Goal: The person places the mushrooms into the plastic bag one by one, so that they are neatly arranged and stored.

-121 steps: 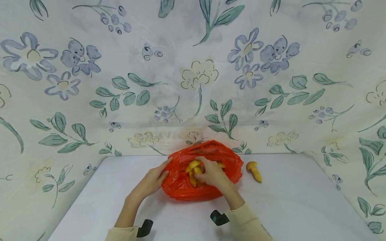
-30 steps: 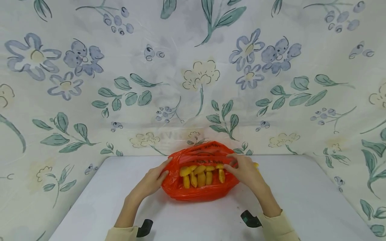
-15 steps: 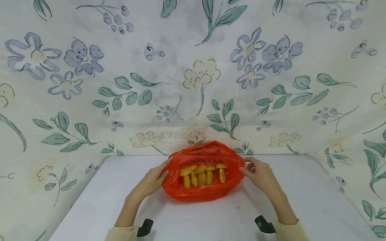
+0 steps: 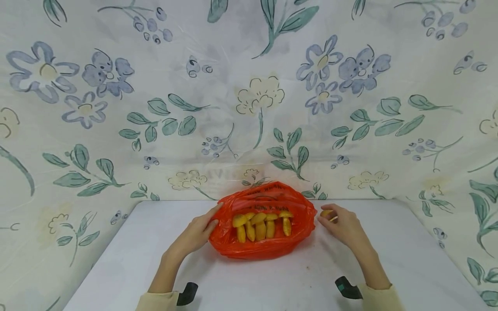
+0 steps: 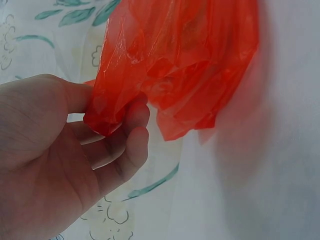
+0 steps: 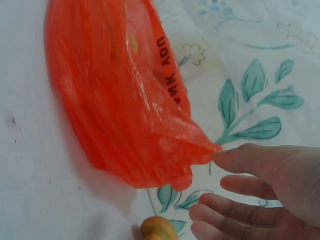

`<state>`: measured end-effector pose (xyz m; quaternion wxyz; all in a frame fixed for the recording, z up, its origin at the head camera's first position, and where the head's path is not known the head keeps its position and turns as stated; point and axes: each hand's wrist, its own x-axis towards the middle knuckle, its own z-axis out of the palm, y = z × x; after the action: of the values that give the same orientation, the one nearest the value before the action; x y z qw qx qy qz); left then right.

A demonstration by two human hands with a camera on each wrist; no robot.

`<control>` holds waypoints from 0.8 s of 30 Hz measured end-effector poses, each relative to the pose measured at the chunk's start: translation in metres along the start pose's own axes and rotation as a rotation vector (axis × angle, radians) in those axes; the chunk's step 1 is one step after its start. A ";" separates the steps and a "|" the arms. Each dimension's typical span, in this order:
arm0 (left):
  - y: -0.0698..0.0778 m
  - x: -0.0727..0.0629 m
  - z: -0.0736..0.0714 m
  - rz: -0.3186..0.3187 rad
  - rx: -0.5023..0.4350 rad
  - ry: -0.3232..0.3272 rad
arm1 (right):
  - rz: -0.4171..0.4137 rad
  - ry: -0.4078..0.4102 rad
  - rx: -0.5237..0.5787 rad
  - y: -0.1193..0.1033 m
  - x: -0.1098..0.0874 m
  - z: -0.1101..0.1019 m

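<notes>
A red plastic bag point(image 4: 264, 251) lies with its mouth spread, showing several yellow toy-like mushrooms point(image 4: 260, 231) in a row inside. My left hand point(image 4: 196, 233) pinches the bag's left edge; in the left wrist view, red plastic point(image 5: 112, 107) runs between thumb and fingers. Just right of the bag, my right hand point(image 4: 344, 224) hovers with fingers loosely bent. A single mushroom point(image 4: 326, 213) outside the bag is partly hidden by that hand. In the right wrist view, this mushroom point(image 6: 159, 229) sits below the fingertips, apart from them, and the thumb appears near the bag's corner.
The white table point(image 4: 249, 285) carries the bag near its back edge. Behind it hangs a floral cloth point(image 4: 233, 172). Dark wrist-worn devices point(image 4: 348, 288) sit at both sleeve cuffs.
My right hand was in the bag among the mushrooms, then came out and moved right to beside the lone mushroom. The mushrooms inside now stand in a row. My left hand stays on the edge.
</notes>
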<state>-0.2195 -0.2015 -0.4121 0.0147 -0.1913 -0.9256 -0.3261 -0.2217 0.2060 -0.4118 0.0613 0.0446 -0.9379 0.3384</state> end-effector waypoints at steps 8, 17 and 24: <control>0.000 0.000 0.000 0.006 -0.003 0.007 | 0.060 -0.031 0.036 0.011 0.001 -0.003; 0.000 -0.001 -0.001 0.027 0.006 0.011 | 0.073 -0.012 0.011 0.023 0.004 -0.003; 0.000 0.000 0.000 0.035 -0.003 0.009 | 0.103 -0.014 0.006 0.032 0.006 0.000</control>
<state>-0.2191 -0.2018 -0.4118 0.0244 -0.2057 -0.9216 -0.3282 -0.2317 0.2303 -0.4308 0.0371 -0.0014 -0.9385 0.3434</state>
